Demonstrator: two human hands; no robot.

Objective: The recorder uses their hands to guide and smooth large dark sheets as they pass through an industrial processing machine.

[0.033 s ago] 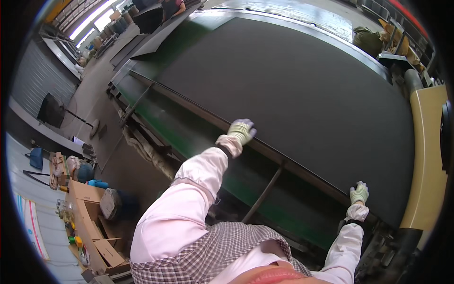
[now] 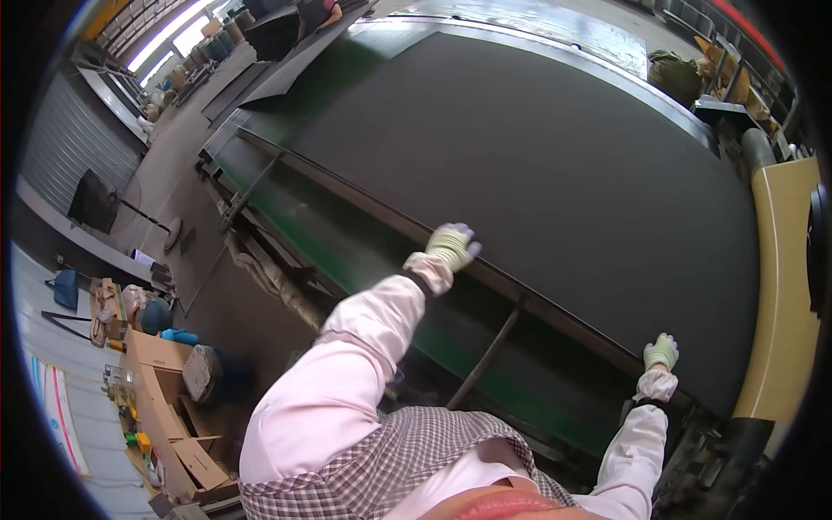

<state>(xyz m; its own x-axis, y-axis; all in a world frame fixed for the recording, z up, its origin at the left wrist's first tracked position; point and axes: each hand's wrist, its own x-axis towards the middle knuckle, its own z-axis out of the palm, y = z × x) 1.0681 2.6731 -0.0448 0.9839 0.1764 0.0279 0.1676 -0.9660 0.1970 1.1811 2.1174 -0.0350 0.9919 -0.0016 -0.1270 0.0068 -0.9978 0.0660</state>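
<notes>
A large dark grey sheet (image 2: 537, 173) lies flat over a long table-like machine bed with a dull near rail (image 2: 555, 314). My left hand (image 2: 453, 246), in a pale knitted glove with purplish fingertips, rests at the sheet's near edge around its middle. Its fingers are loosely bent and spread over the edge, and I see nothing held in them. Farther right, my right hand (image 2: 661, 351), gloved alike, lies on the same edge close to the right corner, fingers stretched over the sheet. The undersides of both hands are hidden.
A yellow roller-like cover (image 2: 784, 286) bounds the right end. Below the rail are a green belt (image 2: 347, 251) and a slanted metal bar (image 2: 490, 351). Cardboard boxes (image 2: 160, 368) stand at left, a fan-like stand (image 2: 143, 212) beyond. A person (image 2: 316, 15) is at the far left end.
My left hand has slid a little to the right and nearer along the sheet's edge. My right hand has shifted only very slightly.
</notes>
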